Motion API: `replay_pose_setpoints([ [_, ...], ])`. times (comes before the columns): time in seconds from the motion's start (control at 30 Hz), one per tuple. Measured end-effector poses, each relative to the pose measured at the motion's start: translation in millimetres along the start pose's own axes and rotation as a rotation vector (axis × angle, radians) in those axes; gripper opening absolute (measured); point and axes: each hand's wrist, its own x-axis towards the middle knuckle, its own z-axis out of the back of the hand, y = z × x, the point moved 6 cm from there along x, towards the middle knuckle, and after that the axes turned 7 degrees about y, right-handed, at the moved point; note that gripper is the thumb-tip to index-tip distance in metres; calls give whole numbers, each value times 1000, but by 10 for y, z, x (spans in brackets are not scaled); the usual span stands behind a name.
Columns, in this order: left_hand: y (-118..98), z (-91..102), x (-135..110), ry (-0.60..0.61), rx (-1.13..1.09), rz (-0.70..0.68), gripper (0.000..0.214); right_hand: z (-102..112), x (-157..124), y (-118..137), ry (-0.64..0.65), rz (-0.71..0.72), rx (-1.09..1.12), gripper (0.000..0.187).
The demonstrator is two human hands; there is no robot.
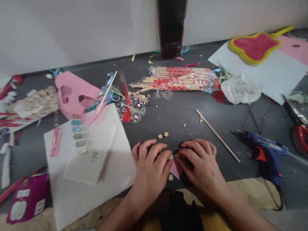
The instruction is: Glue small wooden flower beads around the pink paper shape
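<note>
My left hand (152, 163) is closed, with thumb and forefinger at a small wooden flower (170, 157) built from little round slices. Opposite it, my right hand (202, 163) pinches a second wooden flower (176, 155), and the two pieces nearly meet. Beneath the fingertips shows a bit of pink paper (175, 170). One more flower (170, 177) lies closer to the table edge, and a pair of flowers (166, 134) sits just beyond my hands. The fingers partly hide another small piece by my left hand.
A loose stick (221, 139) and a blue glue gun (267, 150) lie on the right, with red-handled scissors (302, 131) beyond. Wrapped chopsticks (178, 78) are at the back, near wooden slices (139, 96). White sheets (60, 192) and a pink mask (74, 93) occupy the left.
</note>
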Motion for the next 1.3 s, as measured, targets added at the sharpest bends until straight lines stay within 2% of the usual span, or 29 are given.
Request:
replay_pose_setpoints([
  [0.13,-2,6,5,-8,17,3,4,-4,7,2,2,3,-2,11],
  [0.57,-26,-13,24,-32,-9,-16,11,4,14,1,5,7,-3,11],
  [0.73,-30,-31,41,-4,-1,-8,14,-10,6,-5,5,13,-11,10],
  [1.3,-31,-10,56,-14,-9,0,9,-11,7,-6,20,-2,-20,10],
])
